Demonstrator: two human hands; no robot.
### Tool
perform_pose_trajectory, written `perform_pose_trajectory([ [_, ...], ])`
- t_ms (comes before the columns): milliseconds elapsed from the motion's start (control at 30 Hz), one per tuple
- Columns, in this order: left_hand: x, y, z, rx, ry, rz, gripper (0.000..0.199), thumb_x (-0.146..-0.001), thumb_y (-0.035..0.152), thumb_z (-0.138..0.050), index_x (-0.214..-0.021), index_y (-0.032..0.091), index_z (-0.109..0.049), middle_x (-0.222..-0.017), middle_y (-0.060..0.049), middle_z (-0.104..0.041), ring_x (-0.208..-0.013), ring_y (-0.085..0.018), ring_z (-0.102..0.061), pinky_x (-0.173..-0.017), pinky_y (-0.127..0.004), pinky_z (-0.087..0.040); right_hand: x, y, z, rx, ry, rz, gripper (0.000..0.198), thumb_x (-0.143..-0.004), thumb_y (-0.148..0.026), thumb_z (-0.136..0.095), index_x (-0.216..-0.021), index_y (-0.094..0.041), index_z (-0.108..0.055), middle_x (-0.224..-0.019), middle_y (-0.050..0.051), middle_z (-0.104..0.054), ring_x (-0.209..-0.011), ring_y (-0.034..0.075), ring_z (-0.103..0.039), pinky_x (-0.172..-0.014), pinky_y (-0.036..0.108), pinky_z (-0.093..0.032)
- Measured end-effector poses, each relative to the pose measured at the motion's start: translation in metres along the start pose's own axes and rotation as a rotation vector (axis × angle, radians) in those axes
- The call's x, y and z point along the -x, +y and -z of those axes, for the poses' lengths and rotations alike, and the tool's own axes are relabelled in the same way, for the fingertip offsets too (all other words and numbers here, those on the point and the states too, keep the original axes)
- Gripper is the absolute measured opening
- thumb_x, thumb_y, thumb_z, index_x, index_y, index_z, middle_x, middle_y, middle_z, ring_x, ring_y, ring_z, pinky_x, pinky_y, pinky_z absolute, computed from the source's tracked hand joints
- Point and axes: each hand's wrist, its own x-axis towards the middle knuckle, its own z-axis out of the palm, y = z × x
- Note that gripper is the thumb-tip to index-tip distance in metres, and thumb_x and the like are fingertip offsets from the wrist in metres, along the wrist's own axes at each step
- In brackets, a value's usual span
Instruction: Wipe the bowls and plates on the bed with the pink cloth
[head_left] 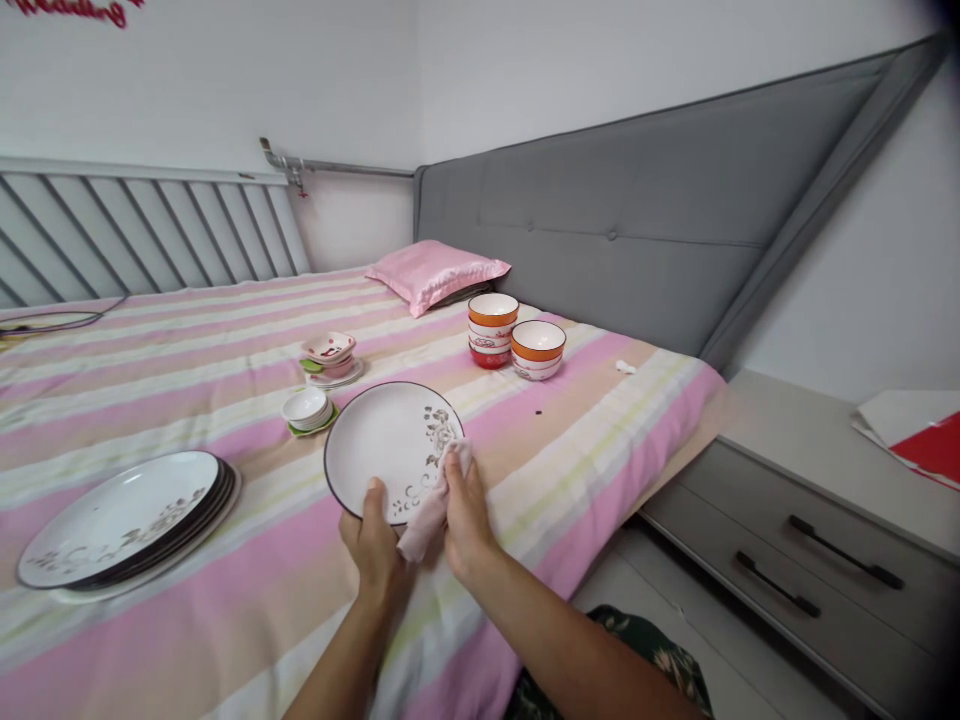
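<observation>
A round white plate (375,440) with a dark rim and a brown flower print is held tilted over the bed. My left hand (373,545) grips its near left edge, thumb on the face. On the right edge, my right hand (466,510) pinches a pale pink cloth (429,520) against the plate, partly covering the print. To the left lies a stack of oval plates (127,510) with a similar print. Just beyond the held plate are small white dishes (306,405) on a green-edged one, and a stack of small patterned bowls (328,348).
Orange-rimmed bowls stand in a taller stack (493,335) and a shorter stack (538,350) near the grey headboard (600,210). A pink pillow (439,272) lies behind them on the striped bedsheet (262,660). At right stands a grey nightstand (795,500) with drawers.
</observation>
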Motion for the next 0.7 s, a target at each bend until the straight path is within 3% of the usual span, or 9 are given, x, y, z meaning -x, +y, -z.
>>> perform_pose_trajectory([
  [100,0.0,-0.005,0.004,-0.013,-0.197,-0.106,0.045,-0.075,0.041,-0.062,-0.11,0.012,-0.064,-0.099,-0.009,-0.07,-0.096,-0.024,-0.064,-0.084,-0.033,-0.05,-0.009,-0.015,0.003,-0.006,0.021,-0.055,0.047,-0.074,-0.048,-0.062,-0.113,-0.023,-0.053,-0.112,0.004,-0.063,-0.104,0.019,-0.059,-0.088,0.03,-0.047],
  [200,-0.006,-0.01,0.007,0.04,-0.364,-0.135,0.049,-0.072,0.048,-0.064,-0.104,0.011,-0.067,-0.097,-0.009,-0.071,-0.101,-0.026,-0.062,-0.091,-0.033,-0.047,-0.025,-0.038,0.013,0.04,0.0,-0.005,0.042,-0.072,-0.046,-0.065,-0.105,-0.021,-0.056,-0.097,0.002,-0.065,-0.089,0.017,-0.061,-0.077,0.027,-0.049],
  [367,-0.02,0.001,0.007,0.205,-0.42,0.186,0.052,-0.073,0.056,-0.058,-0.102,0.013,-0.066,-0.092,-0.009,-0.072,-0.097,-0.027,-0.064,-0.084,-0.035,-0.051,-0.045,-0.067,0.035,0.263,-0.097,0.117,0.035,-0.071,-0.043,-0.066,-0.095,-0.019,-0.061,-0.081,-0.001,-0.063,-0.072,0.013,-0.056,-0.064,0.022,-0.043],
  [500,-0.027,0.013,0.008,0.069,-0.539,0.553,0.044,-0.075,0.047,-0.061,-0.105,0.014,-0.064,-0.089,-0.011,-0.072,-0.084,-0.025,-0.068,-0.073,-0.035,-0.054,-0.047,-0.075,0.046,0.437,-0.225,0.149,0.029,-0.074,-0.041,-0.064,-0.092,-0.018,-0.063,-0.075,-0.002,-0.06,-0.067,0.011,-0.053,-0.062,0.02,-0.04],
  [567,-0.028,0.013,0.008,-0.06,-0.51,0.602,0.046,-0.074,0.046,-0.064,-0.106,0.013,-0.063,-0.083,-0.012,-0.071,-0.076,-0.024,-0.069,-0.065,-0.034,-0.055,-0.046,-0.075,0.048,0.509,-0.259,0.164,0.029,-0.076,-0.041,-0.06,-0.093,-0.018,-0.063,-0.075,-0.002,-0.06,-0.067,0.011,-0.052,-0.062,0.021,-0.039],
  [700,-0.027,0.009,0.006,-0.287,-0.244,0.42,0.055,-0.075,0.055,-0.06,-0.103,0.007,-0.061,-0.067,-0.013,-0.068,-0.061,-0.023,-0.066,-0.049,-0.03,-0.052,-0.044,-0.071,0.044,0.529,-0.282,0.172,0.028,-0.077,-0.041,-0.058,-0.093,-0.019,-0.062,-0.076,-0.002,-0.059,-0.068,0.011,-0.052,-0.063,0.021,-0.04],
])
